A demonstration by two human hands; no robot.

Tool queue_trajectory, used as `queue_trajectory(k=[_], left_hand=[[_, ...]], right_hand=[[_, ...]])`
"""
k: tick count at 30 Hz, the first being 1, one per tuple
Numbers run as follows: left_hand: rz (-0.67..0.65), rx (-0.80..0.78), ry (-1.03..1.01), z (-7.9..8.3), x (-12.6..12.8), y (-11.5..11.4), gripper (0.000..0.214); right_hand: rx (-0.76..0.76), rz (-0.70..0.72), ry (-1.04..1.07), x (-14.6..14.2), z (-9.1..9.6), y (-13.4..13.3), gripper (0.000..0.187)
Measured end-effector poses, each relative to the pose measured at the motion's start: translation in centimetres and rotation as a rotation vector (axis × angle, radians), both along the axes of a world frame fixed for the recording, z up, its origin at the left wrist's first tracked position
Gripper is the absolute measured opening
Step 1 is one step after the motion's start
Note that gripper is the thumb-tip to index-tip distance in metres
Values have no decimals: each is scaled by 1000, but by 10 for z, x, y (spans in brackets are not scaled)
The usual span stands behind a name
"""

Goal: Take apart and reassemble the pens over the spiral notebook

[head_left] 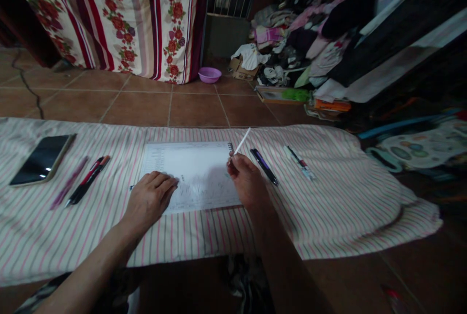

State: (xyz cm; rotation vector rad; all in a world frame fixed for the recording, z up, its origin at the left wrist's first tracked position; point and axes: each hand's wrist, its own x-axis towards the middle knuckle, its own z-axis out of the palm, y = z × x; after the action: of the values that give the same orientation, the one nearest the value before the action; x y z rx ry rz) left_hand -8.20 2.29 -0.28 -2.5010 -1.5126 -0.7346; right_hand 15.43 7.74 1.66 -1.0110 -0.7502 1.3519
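A white spiral notepad (pixel 193 170) with faint writing lies on a pink-striped cloth (pixel 328 207) spread on the floor. My left hand (pixel 149 200) rests flat on the pad's lower left corner, fingers lying together on the paper. My right hand (pixel 246 178) sits at the pad's right edge, fingers pinched round a white pen (pixel 242 141) that points up and away. A dark blue pen (pixel 264 165) lies just right of that hand.
A phone (pixel 42 158) lies at the cloth's left, with a pink pen (pixel 69 183) and red and black pens (pixel 87 180) beside it. Another pen (pixel 299 162) lies further right. Beyond are tiled floor, a purple bowl (pixel 209 75), a floral curtain and piled clothes (pixel 310 46).
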Motion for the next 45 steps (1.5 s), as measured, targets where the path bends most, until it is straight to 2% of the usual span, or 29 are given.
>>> queue_trajectory(k=[6, 15, 22, 26, 30, 36, 42, 45], left_hand=[[-7, 1, -15, -1, -1, 0, 19], [-5, -22, -22, -5, -3, 1, 21], [-34, -75, -64, -6, -6, 2, 22], [-62, -114, -114, -7, -8, 2, 23], [-69, -132, -147, -8, -10, 0, 24], [-68, -104, -134, -6, -10, 0, 23], [-1, -94, -102, -3, -8, 2, 21], [-21, -83, -109, 0, -5, 3, 17]], right_hand=[[-34, -25, -88, -2, -2, -1, 26], [22, -72, -300, -14, -4, -4, 29], [111, 15, -439, -14, -10, -4, 26], [168, 86, -631, -15, -8, -6, 23], [212, 128, -973, -19, -3, -13, 20], [329, 277, -1404, -24, -7, -21, 28], [412, 308, -1567, -27, -8, -26, 31], [423, 322, -1618, -29, -7, -27, 31]])
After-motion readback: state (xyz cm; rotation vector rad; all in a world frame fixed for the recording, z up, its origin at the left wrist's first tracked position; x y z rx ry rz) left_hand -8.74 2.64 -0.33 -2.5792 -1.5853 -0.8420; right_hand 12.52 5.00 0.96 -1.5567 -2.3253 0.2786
